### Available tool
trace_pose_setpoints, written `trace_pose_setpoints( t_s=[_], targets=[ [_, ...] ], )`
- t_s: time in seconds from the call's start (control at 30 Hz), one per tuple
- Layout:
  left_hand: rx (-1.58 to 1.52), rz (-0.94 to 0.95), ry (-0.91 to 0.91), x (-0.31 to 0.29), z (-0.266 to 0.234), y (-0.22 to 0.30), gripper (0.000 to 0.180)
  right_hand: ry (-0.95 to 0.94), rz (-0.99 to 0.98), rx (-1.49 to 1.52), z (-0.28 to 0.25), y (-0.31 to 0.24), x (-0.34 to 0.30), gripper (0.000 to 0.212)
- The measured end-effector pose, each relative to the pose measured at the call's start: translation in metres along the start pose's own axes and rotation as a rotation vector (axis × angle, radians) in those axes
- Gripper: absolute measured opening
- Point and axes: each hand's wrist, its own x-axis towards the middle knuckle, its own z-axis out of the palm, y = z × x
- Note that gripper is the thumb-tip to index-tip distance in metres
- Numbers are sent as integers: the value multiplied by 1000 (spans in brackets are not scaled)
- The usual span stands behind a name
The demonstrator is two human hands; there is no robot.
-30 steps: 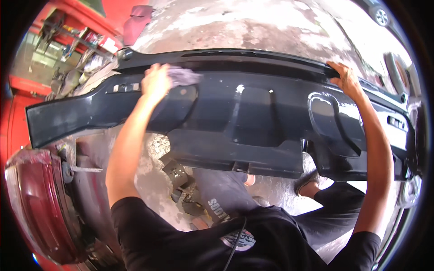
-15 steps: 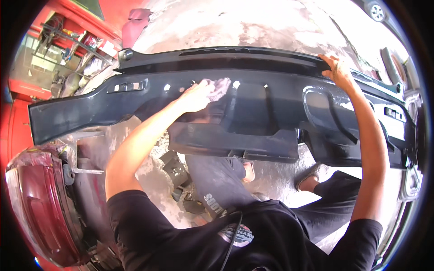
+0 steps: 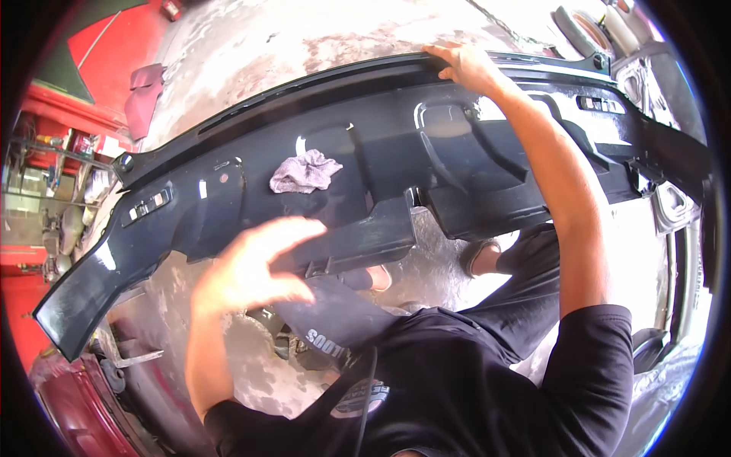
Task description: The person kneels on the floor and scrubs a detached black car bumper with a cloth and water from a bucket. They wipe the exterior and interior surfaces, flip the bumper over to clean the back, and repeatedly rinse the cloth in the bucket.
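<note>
A long, dark, glossy car bumper lies across in front of me, its hollow, ribbed face up. On its left-middle part rests a crumpled grey-purple rag, with no hand on it. My left hand, a little blurred, hovers nearer to me than the rag, over the bumper's near edge; its thumb and fingers are spread and nothing is in them. At the far edge, my right hand holds the bumper's rim, fingers over the top and thumb on the near side.
A dark red painted car part stands at the lower left. Cluttered shelves are at the left by a red wall. Beyond the bumper, a red piece lies on the stained floor. More car parts are at the right.
My left hand has let go of the rag and drawn back toward me. The view has turned, so the bumper now slants. My right hand stays on its far rim.
</note>
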Motion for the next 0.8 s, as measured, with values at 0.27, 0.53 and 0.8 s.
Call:
trace_pose_setpoints(
  t_s=[0.27,0.53,0.8],
  targets=[
    [915,24,318,12,117,-30,57,9,-19,68,-25,-1,-8,63],
    [917,35,265,67,128,-115,59,140,-102,149,-40,17,22,53],
    [810,24,490,94,129,-148,58,271,19,-150,8,11,35,57]
  ],
)
